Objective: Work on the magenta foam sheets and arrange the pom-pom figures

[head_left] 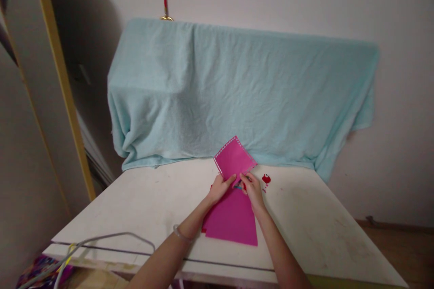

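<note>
Nearest, in front of the grip, ran the front edge of the white table (305,221), with a grey cable (117,235) crossing it well to the left. Between that edge and the hands lay a lower pink sheet (232,223), flat between the forearms, a bit of red (204,230) peeping out at its left side. No pale squares showed on its visible surface.

The left hand (220,188) had its thumb pressed down on the raised pink sheet (233,158), closed on the lower left part of it. The right hand (251,185) was just beside it, fingers curled near together at the sheet's lower right part; whether they pinched the paper or something small could not be told. Coloured bits showed between the hands, too small to make out.

The raised sheet stood tilted just beyond the grip, corner uppermost. Pale squares lined its upper left and upper right edges and rounded the left corner; the border therefore looked well advanced, though the hands hid how much remained.

Just right of the grip lay a small red and white piece (266,179). Table surface stretched widely on both sides, giving sideways room, but beyond the sheet a pale blue cloth (237,81) hung close, limiting forward movement.
</note>
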Demonstrator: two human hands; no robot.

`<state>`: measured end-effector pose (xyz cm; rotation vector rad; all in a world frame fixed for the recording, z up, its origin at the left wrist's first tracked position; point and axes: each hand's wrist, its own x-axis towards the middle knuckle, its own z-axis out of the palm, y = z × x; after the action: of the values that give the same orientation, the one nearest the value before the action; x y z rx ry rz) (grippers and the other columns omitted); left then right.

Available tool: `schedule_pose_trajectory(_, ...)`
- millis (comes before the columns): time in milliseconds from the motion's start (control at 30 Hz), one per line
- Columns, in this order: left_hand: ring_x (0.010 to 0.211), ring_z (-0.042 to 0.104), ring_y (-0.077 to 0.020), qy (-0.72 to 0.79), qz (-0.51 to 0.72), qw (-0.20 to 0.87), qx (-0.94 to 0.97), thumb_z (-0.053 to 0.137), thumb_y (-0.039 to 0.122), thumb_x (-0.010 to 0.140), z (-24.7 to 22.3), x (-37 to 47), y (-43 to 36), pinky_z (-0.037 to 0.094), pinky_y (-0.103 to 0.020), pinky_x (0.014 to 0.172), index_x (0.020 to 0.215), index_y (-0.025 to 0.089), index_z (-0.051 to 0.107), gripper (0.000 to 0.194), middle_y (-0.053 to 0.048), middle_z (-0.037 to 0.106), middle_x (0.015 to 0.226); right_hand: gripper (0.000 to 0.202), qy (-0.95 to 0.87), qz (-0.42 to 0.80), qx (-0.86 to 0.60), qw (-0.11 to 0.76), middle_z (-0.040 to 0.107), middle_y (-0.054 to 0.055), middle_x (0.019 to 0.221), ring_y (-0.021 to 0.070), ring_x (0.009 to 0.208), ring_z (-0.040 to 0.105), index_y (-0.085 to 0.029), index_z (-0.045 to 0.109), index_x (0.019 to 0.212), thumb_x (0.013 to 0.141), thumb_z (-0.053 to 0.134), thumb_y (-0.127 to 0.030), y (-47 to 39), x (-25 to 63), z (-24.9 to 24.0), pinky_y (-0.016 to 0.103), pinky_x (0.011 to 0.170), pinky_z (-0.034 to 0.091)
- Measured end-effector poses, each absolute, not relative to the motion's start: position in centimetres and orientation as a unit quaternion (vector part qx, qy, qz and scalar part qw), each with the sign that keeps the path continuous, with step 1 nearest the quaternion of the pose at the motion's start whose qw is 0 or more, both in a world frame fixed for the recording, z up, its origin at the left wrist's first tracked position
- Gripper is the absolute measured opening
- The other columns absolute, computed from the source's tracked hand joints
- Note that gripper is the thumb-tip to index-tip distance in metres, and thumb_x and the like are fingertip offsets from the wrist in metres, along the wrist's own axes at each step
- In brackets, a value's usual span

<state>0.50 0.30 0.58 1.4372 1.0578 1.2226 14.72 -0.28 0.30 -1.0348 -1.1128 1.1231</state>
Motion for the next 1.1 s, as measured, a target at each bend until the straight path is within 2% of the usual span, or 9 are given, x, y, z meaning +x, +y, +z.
schedule_pose_trajectory(133,0.070,0.057,-0.0170,0.426,0.494,0.446,0.612,0.054,0.054,0.083,0.4,0.4,0.4,0.045,-0.026,0.064,0.090,0.011,0.067,0.046,-0.006,0.067,0.077,0.039,-0.489,0.435,-0.449,0.608,0.044,-0.006,0.049,0.0085,0.040,0.033,-0.020,0.055,0.068,0.074,0.066,-0.056,0.0,14.9,-0.1,0.022,0.038,0.024)
schedule_pose_trajectory(267,0.064,0.054,-0.0170,0.452,0.481,0.434,0.613,0.054,0.053,0.083,0.6,0.3,0.4,0.043,-0.026,0.060,0.082,0.013,0.065,0.041,-0.002,0.061,0.063,0.036,-0.489,0.407,-0.453,0.624,0.044,-0.006,0.049,0.0091,0.041,0.035,-0.020,0.057,0.073,0.074,0.067,-0.054,0.0,15.0,0.0,0.022,0.039,0.026)
schedule_pose_trajectory(500,0.063,0.054,-0.0183,0.465,0.496,0.442,0.585,0.055,0.052,0.081,0.9,-0.1,0.4,0.043,-0.027,0.061,0.077,0.015,0.064,0.038,-0.001,0.057,0.057,0.036,-0.467,0.425,-0.469,0.618,0.045,-0.007,0.047,0.0091,0.040,0.036,-0.021,0.058,0.077,0.069,0.073,-0.052,0.0,14.9,0.2,0.022,0.039,0.025)
schedule_pose_trajectory(700,0.054,0.048,-0.0140,0.460,0.499,0.450,0.581,0.052,0.051,0.082,0.3,-0.1,0.7,0.038,-0.025,0.055,0.076,0.015,0.060,0.037,0.001,0.056,0.056,0.036,-0.453,0.448,-0.464,0.615,0.047,-0.008,0.047,0.0087,0.038,0.035,-0.022,0.057,0.085,0.066,0.075,-0.047,-0.4,14.6,0.9,0.022,0.037,0.024)
schedule_pose_trajectory(933,0.047,0.045,-0.0116,0.453,0.474,0.471,0.590,0.046,0.048,0.084,-0.7,-0.2,1.0,0.033,-0.023,0.049,0.064,0.016,0.053,0.039,0.003,0.049,0.049,0.030,-0.457,0.456,-0.442,0.623,0.045,-0.009,0.048,0.0082,0.039,0.033,-0.022,0.056,0.082,0.072,0.071,-0.046,-0.8,14.7,1.1,0.022,0.039,0.023)
schedule_pose_trajectory(1100,0.047,0.044,-0.0112,0.450,0.477,0.477,0.585,0.047,0.042,0.082,-0.6,-0.4,1.1,0.033,-0.023,0.050,0.062,0.016,0.051,0.033,0.003,0.049,0.049,0.031,-0.462,0.451,-0.448,0.619,0.045,-0.007,0.047,0.0082,0.040,0.034,-0.020,0.053,0.068,0.073,0.071,-0.045,-0.7,14.8,1.0,0.023,0.041,0.024)
